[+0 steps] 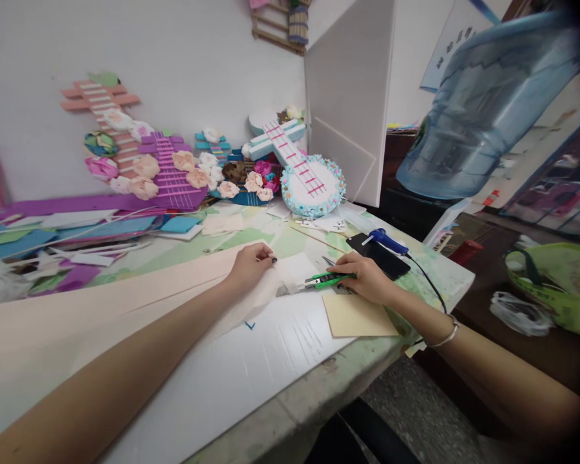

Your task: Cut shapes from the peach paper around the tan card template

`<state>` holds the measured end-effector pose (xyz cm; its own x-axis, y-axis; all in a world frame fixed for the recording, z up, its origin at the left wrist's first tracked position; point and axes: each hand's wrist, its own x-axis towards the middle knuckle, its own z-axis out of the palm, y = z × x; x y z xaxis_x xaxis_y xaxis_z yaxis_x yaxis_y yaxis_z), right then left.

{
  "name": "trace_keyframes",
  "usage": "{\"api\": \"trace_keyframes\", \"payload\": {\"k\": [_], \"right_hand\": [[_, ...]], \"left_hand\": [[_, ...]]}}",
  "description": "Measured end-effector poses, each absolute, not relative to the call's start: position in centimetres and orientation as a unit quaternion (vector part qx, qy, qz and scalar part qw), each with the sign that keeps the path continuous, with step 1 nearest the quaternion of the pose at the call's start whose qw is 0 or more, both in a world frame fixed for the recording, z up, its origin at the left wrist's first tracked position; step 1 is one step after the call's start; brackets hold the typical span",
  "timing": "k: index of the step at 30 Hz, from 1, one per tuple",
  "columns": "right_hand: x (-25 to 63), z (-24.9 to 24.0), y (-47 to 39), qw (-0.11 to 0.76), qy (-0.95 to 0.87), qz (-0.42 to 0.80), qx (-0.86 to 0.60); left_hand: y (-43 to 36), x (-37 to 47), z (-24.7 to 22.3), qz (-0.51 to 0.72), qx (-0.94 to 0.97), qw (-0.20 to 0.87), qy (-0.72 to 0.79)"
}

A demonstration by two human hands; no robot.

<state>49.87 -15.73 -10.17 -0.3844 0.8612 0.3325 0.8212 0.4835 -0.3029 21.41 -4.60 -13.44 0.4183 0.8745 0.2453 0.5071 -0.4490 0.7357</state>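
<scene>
- gripping a green cutter point(326, 280), the right hand point(365, 278) has its fingers closed around the handle, above the white board point(275, 361).
- the cutter lies to the left of that hand, its long axis roughly sideways, metal end toward the left hand point(254, 263).
- the left hand is nearer the peach sheet point(101, 293), at its right end, fingertips bent close together; whether they pinch it cannot be told.
- the sheet runs long from the left edge of view toward the cutter, the left forearm crossing it.
- scored lines mark the board, which rests on the cloth-covered desk point(314, 396).
- a yellow pad point(360, 317) lies just below the right hand; a black phone point(381, 259) and blue glue gun point(389, 241) lie beyond.
- flower-trimmed paper instruments point(314, 187) lean near the wall point(174, 45).
</scene>
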Motion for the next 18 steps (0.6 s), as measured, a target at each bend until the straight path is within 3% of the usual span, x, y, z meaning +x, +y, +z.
{"api": "trace_keyframes", "payload": {"k": [18], "right_hand": [[49.4,-9.8,-17.3,0.228,-0.835,0.020,-0.500]], "left_hand": [[-5.1,21.4,-13.2,0.341,0.766,0.318,0.442]]}}
